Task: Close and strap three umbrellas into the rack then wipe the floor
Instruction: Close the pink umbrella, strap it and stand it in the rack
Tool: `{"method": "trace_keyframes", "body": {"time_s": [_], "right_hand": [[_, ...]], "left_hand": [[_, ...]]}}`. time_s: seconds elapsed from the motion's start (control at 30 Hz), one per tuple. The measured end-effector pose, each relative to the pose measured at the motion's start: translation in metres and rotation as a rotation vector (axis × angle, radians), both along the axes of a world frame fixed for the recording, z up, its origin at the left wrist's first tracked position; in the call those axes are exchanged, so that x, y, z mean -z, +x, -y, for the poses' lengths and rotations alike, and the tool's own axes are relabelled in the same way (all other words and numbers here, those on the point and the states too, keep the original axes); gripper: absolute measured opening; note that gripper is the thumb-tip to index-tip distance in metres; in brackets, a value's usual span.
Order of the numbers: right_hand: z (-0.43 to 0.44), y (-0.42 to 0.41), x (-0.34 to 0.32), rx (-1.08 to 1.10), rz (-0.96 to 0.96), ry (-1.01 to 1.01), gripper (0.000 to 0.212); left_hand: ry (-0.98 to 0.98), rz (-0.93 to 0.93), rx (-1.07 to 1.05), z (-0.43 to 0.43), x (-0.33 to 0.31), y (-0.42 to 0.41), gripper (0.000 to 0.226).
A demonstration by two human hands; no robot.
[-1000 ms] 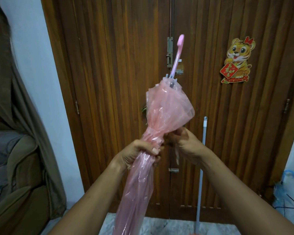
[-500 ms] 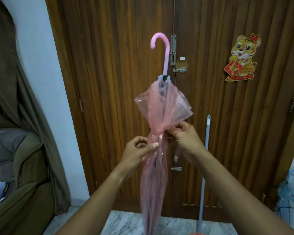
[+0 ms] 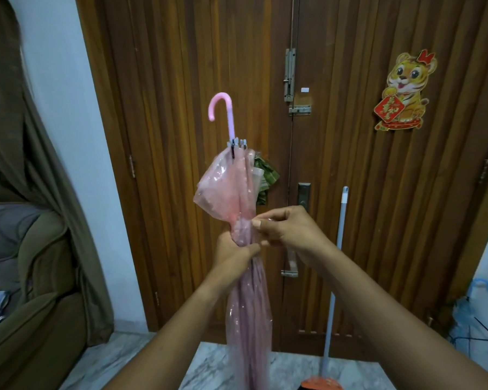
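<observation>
Grip: our left hand point(image 3: 234, 253) is closed around the pink umbrella point(image 3: 247, 291) at its gathered waist.
Right hand point(image 3: 286, 230): we pinch the strap beside it.
Handle point(image 3: 223, 114): above the grip, hook uppermost.
Mop point(image 3: 334, 277): right of the grip, against the door point(image 3: 350, 164).

Mop pole point(image 3: 339, 237) just beside right hand point(image 3: 288, 232).

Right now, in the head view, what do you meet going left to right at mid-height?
Olive-brown armchair → left hand → closed pink transparent umbrella → right hand → pale blue mop pole → tiger sticker.
</observation>
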State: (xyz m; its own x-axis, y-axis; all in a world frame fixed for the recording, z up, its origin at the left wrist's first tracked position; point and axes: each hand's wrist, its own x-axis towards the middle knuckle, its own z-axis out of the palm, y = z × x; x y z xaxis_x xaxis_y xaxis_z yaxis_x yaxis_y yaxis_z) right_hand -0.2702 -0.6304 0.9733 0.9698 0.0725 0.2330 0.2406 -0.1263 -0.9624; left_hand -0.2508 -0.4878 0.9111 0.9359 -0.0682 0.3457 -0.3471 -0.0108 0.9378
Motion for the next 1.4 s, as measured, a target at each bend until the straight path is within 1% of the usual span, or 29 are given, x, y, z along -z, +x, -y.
{"method": "trace_keyframes", "body": {"time_s": [0.1,0.17,0.23,0.3,0.37,0.43,0.53,0.63,0.7,0.77,0.83,0.9,0.97,1.0,1.07,1.1,1.13,1.17,1.2,1.27,1.33,1.4], "right_hand": [[0.009,0.005,0.001,0.058,0.088,-0.140,0.017],[0.014,0.006,0.000,0.066,0.092,-0.168,0.017],[0.019,0.007,-0.002,0.052,0.076,-0.144,0.017],[0.023,0.010,-0.002,0.049,0.083,-0.131,0.016],[0.026,0.012,-0.001,0.049,0.096,-0.135,0.016],[0.030,0.013,0.002,-0.001,0.095,-0.133,0.017],[0.033,0.012,0.005,-0.139,0.061,-0.068,0.025],[0.034,0.012,0.010,-0.241,-0.012,0.050,0.030],[0.032,0.012,0.013,-0.275,-0.025,0.095,0.029],[0.027,0.010,0.016,-0.266,0.003,0.124,0.024],[0.020,0.009,0.022,-0.178,0.078,0.088,0.021],[0.016,0.012,0.033,-0.055,0.152,0.007,0.020],[0.011,0.017,0.046,0.101,0.204,-0.080,0.024],[0.007,0.020,0.052,0.180,0.230,-0.130,0.027],[-0.002,0.024,0.061,0.285,0.266,-0.220,0.029],[-0.006,0.022,0.062,0.294,0.269,-0.262,0.029],[-0.010,0.020,0.061,0.274,0.261,-0.308,0.029],[-0.012,0.019,0.058,0.232,0.245,-0.355,0.028],[-0.013,0.018,0.056,0.182,0.223,-0.394,0.029],[-0.010,0.021,0.049,0.108,0.185,-0.434,0.027],[-0.002,0.024,0.044,0.058,0.169,-0.413,0.019],[0.006,0.024,0.040,0.031,0.164,-0.374,0.016]], "left_hand": [[-0.012,-0.054,0.023,-0.007,-0.004,0.000,0.021],[-0.040,-0.150,0.020,-0.010,-0.005,0.003,0.033],[-0.112,-0.207,0.087,-0.013,-0.007,0.004,0.047],[-0.228,-0.227,0.187,-0.012,-0.008,0.006,0.052],[-0.356,-0.267,0.351,-0.010,-0.010,0.004,0.056],[-0.424,-0.304,0.521,-0.011,-0.013,0.000,0.057],[-0.407,-0.306,0.710,-0.014,-0.017,0.002,0.054],[-0.323,-0.261,0.799,-0.012,-0.020,0.006,0.047],[-0.279,-0.272,0.759,-0.010,-0.021,0.007,0.041],[-0.207,-0.313,0.620,-0.013,-0.021,0.006,0.037],[-0.098,-0.343,0.474,-0.017,-0.017,0.008,0.040],[0.033,-0.318,0.294,-0.018,-0.007,0.009,0.046],[0.131,-0.188,0.088,-0.016,0.011,0.004,0.037],[0.138,-0.124,0.065,-0.012,0.021,-0.001,0.039],[0.143,-0.049,0.073,0.000,0.041,-0.012,0.065],[0.154,-0.027,0.036,0.007,0.047,-0.017,0.078],[0.156,-0.001,-0.032,0.011,0.051,-0.019,0.083],[0.143,0.021,-0.108,0.014,0.052,-0.018,0.078],[0.122,0.037,-0.170,0.016,0.050,-0.017,0.066],[0.092,0.050,-0.225,0.014,0.045,-0.014,0.049],[0.086,0.024,-0.190,0.007,0.037,-0.013,0.045],[0.074,-0.005,-0.113,0.000,0.028,-0.012,0.045]]}}
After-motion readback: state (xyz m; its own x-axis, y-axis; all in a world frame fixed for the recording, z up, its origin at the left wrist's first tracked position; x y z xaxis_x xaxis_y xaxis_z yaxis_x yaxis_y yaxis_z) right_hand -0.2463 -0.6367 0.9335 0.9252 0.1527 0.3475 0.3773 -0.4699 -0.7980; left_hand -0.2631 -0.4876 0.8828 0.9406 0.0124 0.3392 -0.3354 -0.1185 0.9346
